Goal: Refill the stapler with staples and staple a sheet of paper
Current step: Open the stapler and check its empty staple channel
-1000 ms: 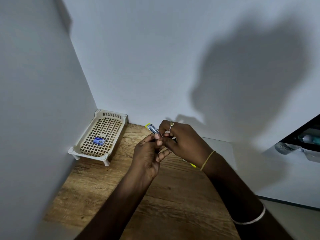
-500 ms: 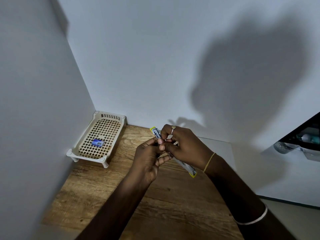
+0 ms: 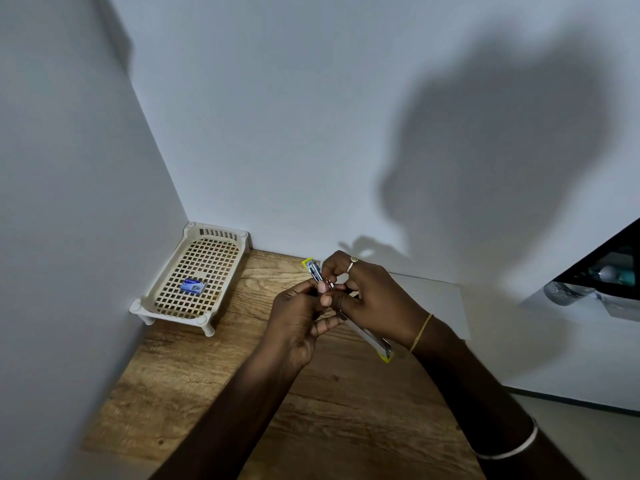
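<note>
An opened yellow and metal stapler point(image 3: 375, 342) is held above the wooden table, swung flat so one end point(image 3: 313, 270) points to the back wall and the other to me. My right hand point(image 3: 374, 299) grips its middle. My left hand point(image 3: 298, 323) pinches at the metal channel, thumb and forefinger together; whether staples are between them is hidden. A small blue staple box point(image 3: 193, 286) lies in the cream basket tray point(image 3: 221, 233) at the left. A white sheet of paper point(image 3: 436, 299) lies flat behind my right hand.
White walls close the corner at the left and back. The wooden table point(image 3: 311, 410) runs toward me. At the right edge a dark shelf holds a clear plastic bottle point(image 3: 568, 292).
The stapler has opened out further and its near end now shows below my right wrist. Both hands stay together on it, shifted slightly.
</note>
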Action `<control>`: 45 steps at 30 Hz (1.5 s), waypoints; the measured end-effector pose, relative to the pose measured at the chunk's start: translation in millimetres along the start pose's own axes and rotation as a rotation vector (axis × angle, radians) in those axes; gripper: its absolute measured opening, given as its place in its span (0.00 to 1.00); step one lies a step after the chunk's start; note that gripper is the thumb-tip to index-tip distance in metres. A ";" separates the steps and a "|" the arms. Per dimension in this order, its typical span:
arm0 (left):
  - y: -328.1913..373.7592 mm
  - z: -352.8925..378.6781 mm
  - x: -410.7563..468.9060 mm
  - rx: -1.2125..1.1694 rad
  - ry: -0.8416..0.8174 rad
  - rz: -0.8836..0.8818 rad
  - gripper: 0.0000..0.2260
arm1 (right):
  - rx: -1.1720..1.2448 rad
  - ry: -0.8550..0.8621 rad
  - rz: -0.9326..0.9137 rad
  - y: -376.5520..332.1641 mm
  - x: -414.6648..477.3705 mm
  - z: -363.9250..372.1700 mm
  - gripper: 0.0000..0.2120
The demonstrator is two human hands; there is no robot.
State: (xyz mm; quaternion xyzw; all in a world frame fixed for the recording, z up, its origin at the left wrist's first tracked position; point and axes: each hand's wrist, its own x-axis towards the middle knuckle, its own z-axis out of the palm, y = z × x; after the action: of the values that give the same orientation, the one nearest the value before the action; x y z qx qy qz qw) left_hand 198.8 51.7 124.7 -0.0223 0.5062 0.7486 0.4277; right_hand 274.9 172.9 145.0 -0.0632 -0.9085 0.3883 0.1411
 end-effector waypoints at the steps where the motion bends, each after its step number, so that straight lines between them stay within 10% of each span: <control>1: 0.1 0.0 -0.6 0.005 -0.002 0.003 0.12 | 0.003 0.002 0.002 -0.2 -0.2 -0.3 0.10; 27: 0.8 1.9 -1.1 -0.124 0.042 0.025 0.09 | -0.026 0.498 0.011 -6.3 -27.1 12.0 0.07; 37: 0.7 -1.8 -1.4 -0.205 0.054 0.101 0.09 | 0.152 0.382 0.169 -1.5 -44.7 6.1 0.25; 45: -21.5 -32.8 9.7 -0.123 -0.089 0.198 0.07 | -0.034 0.330 0.286 21.8 -62.3 19.6 0.17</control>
State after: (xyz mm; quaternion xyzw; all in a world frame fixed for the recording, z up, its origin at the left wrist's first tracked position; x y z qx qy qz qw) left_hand 193.8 34.8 88.3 0.0349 0.4395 0.8170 0.3716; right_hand 328.3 160.5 103.4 -0.2563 -0.8613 0.3735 0.2302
